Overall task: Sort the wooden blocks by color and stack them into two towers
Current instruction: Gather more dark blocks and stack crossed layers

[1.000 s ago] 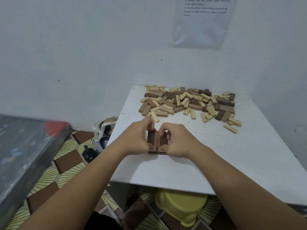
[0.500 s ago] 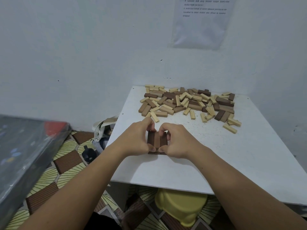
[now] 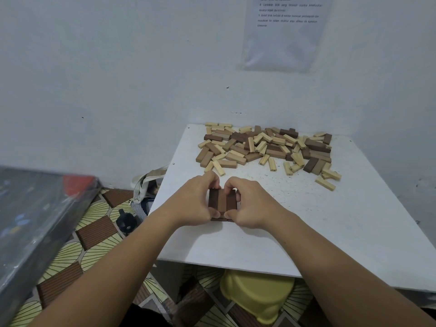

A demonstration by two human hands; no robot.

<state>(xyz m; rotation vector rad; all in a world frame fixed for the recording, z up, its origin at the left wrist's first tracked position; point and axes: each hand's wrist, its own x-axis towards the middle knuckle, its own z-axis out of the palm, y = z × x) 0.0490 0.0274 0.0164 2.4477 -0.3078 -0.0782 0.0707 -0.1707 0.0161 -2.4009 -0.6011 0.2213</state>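
A low stack of dark brown blocks [image 3: 221, 202] stands on the white table [image 3: 330, 223], its top layer three blocks side by side. My left hand [image 3: 193, 201] grips its left side, fingers curled over the far edge and thumb at the near edge. From the other side my right hand [image 3: 250, 204] grips it the same way. A loose pile of mixed light and brown blocks [image 3: 266, 147] lies at the table's far end.
A wall stands right behind the table. Left of it, on the patterned floor, are a cloth bag [image 3: 146, 182] and a dark bottle [image 3: 126, 223]. A yellow tub [image 3: 257, 296] sits under the near edge. A dark plastic-wrapped slab [image 3: 30, 223] fills the left.
Nothing on the table has moved. Both hands stay pressed around the brown stack, with only slight finger shifts.
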